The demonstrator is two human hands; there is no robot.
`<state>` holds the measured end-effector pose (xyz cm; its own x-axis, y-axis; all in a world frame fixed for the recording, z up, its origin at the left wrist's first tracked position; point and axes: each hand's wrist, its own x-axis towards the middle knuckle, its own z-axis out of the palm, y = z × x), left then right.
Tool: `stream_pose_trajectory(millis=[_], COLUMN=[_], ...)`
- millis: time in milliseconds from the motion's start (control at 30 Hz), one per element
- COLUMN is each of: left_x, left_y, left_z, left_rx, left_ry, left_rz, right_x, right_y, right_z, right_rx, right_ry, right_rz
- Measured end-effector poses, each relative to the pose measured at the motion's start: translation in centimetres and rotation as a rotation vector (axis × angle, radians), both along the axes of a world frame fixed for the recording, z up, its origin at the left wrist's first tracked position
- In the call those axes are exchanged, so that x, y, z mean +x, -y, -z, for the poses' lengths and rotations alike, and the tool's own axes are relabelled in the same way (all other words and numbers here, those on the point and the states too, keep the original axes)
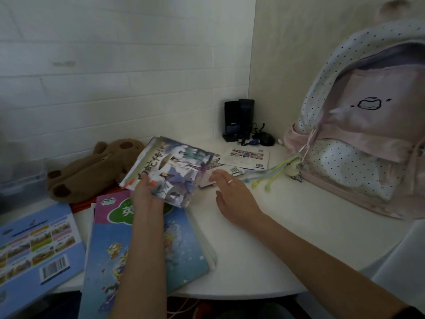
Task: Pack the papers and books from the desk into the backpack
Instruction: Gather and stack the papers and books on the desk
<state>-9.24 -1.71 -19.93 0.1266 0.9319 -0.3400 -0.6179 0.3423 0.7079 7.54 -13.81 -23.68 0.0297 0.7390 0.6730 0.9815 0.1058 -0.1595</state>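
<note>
We see a white table (pixel 287 238) running from the near left to the far right corner, against a white wall. At the far right the pink and dotted backpack (pixel 358 139) stands upright against the side panel, its top compartment gaping open toward us. On the near left lies a large blue textbook (pixel 142 245) with a purple top band, its long axis running near to far, its near end hanging over the table edge. Left of it a light blue book (pixel 36 247) lies back cover up, barcode at the near end. Behind these a brown plush toy (pixel 92 169) rests on its side. Our left hand (pixel 143 192) grips an illustrated book (pixel 170 169) at its near left corner, fingers curled under and thumb on the cover; the book is lifted off the table and tilted, its long axis pointing from near left to far right, toward the backpack. Our right hand (pixel 232 196) hovers open just right of it, fingers relaxed and spread, holding nothing. Farther right, flat papers (pixel 248 157) lie on the table near black speakers (pixel 239 120) in the corner.
</note>
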Motion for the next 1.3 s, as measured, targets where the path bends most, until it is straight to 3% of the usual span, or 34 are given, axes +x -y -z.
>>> stream_pose_trajectory(millis=[100, 167, 233, 367, 533, 800, 867, 1000, 1067, 1233, 1300], left_x=[-0.1, 0.7, 0.6, 0.7, 1.1, 1.0, 1.0, 1.4, 1.7, 2.4, 2.3], left_y=[0.1, 0.0, -0.3, -1.2, -1.1, -0.5, -0.6, -0.2, -0.3, 0.0, 0.0], left_z=[0.5, 0.8, 0.9, 1.5, 1.3, 0.9, 0.9, 0.6, 0.6, 0.5, 0.6], left_rx=[-0.022, -0.019, -0.027, -0.091, -0.005, 0.134, 0.153, 0.236, 0.282, 0.372, 0.331], left_ry=[-0.044, -0.176, -0.274, -0.39, -0.534, -0.575, -0.583, -0.616, -0.613, -0.493, -0.419], left_rz=[-0.052, -0.24, -0.403, -0.446, -0.606, -0.629, -0.618, -0.561, -0.537, -0.376, -0.33], right_x=[1.0, 1.5, 2.0, 2.3, 1.5, -0.4, 0.2, 0.8, 0.7, -2.1, -2.9], right_y=[-0.6, -1.4, -2.4, -4.9, -7.3, -7.4, -6.5, -4.7, -4.4, -3.9, -4.0], right_z=[0.3, 0.6, 0.7, 0.0, 0.1, -0.5, -1.0, -2.2, -2.8, -3.0, -3.3], right_rx=[-0.421, -0.547, -0.57, -0.594, -0.682, -0.446, -0.27, 0.228, 0.483, 0.493, 0.56], right_ry=[-0.204, -0.222, -0.197, -0.095, -0.161, -0.04, -0.072, -0.434, -0.479, -0.322, -0.482], right_rz=[0.154, 0.213, 0.257, 0.297, 0.339, 0.452, 0.42, 0.3, 0.238, -0.055, -0.05])
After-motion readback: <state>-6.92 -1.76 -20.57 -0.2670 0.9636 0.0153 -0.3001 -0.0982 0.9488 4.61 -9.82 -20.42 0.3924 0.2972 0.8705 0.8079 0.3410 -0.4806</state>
